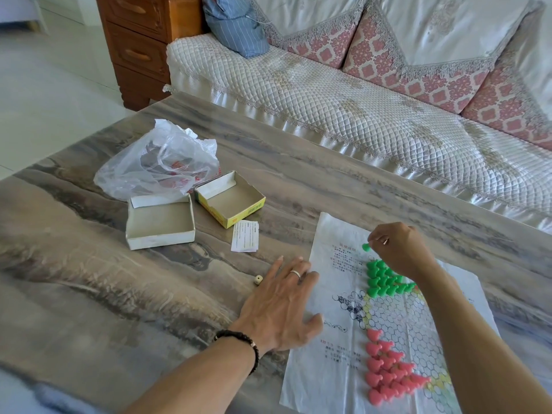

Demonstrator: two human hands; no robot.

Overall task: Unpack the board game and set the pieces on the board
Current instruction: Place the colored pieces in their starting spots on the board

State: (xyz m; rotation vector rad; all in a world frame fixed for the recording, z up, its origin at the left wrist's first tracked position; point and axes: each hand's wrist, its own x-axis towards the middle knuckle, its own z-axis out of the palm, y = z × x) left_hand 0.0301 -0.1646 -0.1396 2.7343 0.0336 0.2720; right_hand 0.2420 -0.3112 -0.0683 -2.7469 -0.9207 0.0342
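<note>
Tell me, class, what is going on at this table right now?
A person is setting up a board game. The right hand pinches a green piece above the paper board, where green pieces and pink pieces already stand in triangles. The left hand rests flat on the board's edge. Two empty box halves, a plastic bag, a leaflet and a die lie on the table.

Both forearms were bare, with no sleeves in view. The left hand [279, 309] wore a silver ring [295, 274]. A black beaded bracelet [239, 342] circled its wrist.
</note>
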